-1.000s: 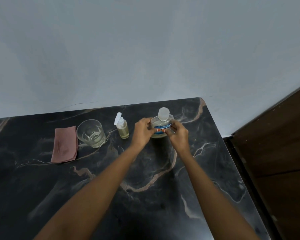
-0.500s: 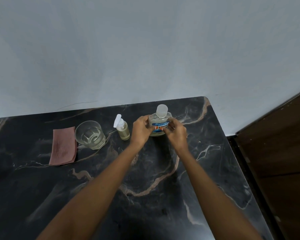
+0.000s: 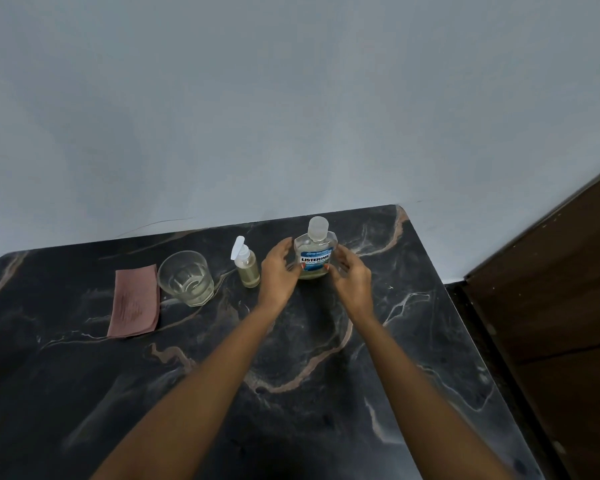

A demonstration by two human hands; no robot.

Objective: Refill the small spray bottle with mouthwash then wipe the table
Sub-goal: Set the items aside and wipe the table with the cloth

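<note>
The mouthwash bottle [image 3: 314,255], clear with a blue label and a capped top, stands upright at the back of the black marble table [image 3: 291,393]. My left hand [image 3: 277,274] and my right hand [image 3: 351,279] flank it with fingers spread; only the thumb tips touch its lower front. Left of the bottle stands the small spray bottle [image 3: 247,268], holding yellowish liquid, with its white pump head on. A folded pink cloth [image 3: 134,305] lies flat at the left.
A clear glass [image 3: 186,278] with a little liquid stands between the cloth and the spray bottle. A grey wall runs along the table's back edge. A dark wooden door [image 3: 561,306] is past the table's right edge.
Both hands were closed around the mouthwash bottle; now their fingers have opened and drawn slightly away from its sides. The bottle stays upright on the table.
</note>
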